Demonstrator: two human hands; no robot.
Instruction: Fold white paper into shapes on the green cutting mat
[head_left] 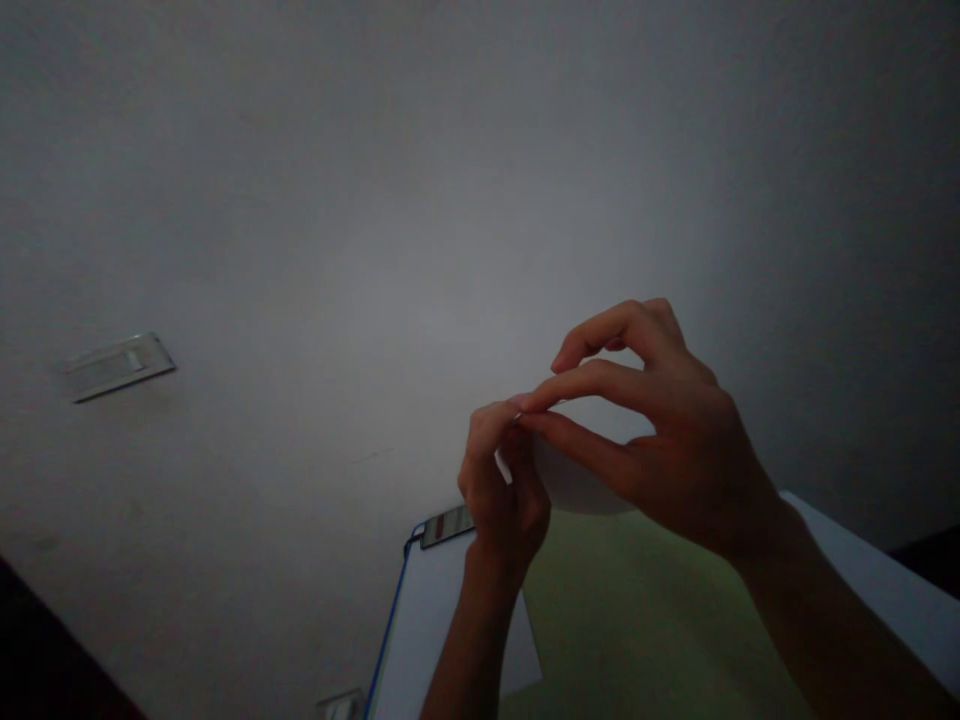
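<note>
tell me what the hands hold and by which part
A white paper: the left hand pinches its left end, the right hand its top edge.

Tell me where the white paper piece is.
Head view, right of centre: the white paper piece is pinched between the left hand and right hand, above the green sheet.

No text or label can be read anywhere (the scene is too dim)

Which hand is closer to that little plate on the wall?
Left. The left hand is on the side toward the plate, though well apart from it; the right hand is farther off, beyond the left. Both pinch the paper.
</note>
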